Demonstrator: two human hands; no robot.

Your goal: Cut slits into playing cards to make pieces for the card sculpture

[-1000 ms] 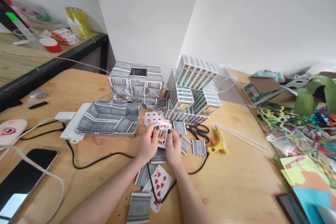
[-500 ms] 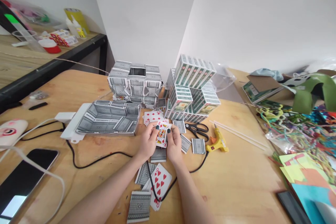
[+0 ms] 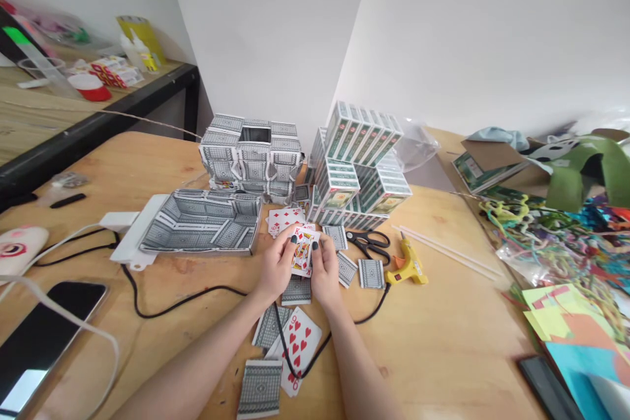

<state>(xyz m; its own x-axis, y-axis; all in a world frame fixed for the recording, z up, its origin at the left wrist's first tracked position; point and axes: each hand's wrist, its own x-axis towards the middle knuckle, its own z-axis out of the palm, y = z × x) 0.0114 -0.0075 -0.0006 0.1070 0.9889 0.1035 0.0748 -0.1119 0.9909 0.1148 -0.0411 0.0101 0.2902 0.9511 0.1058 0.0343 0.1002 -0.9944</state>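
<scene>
A king of diamonds playing card (image 3: pixel 304 254) is pinched between my two hands, face toward me. My left hand (image 3: pixel 277 264) grips its left edge, thumb on the front. On its right edge, my right hand (image 3: pixel 325 268) does the same. Beneath and around the hands lie folded card pieces, among them a grey-backed one (image 3: pixel 296 291). Nearer me are a nine of hearts (image 3: pixel 301 344) and another folded card (image 3: pixel 259 388). Beyond the hands, a diamonds card (image 3: pixel 285 220) lies face up. Black-handled scissors (image 3: pixel 369 243) and a yellow glue gun (image 3: pixel 408 264) rest to the right.
Left of the hands sits an open tray made of cards (image 3: pixel 201 246), with a card-built structure (image 3: pixel 251 154) behind it. Stacked card boxes (image 3: pixel 364 138) stand at the back. A black cable (image 3: pixel 197 290) crosses the table. A phone (image 3: pixel 49 335) lies at left, coloured paper (image 3: pixel 575 335) at right.
Both hands keep hold of the king of diamonds and have barely moved. The whole view has shifted slightly; the things on the table stay in place.
</scene>
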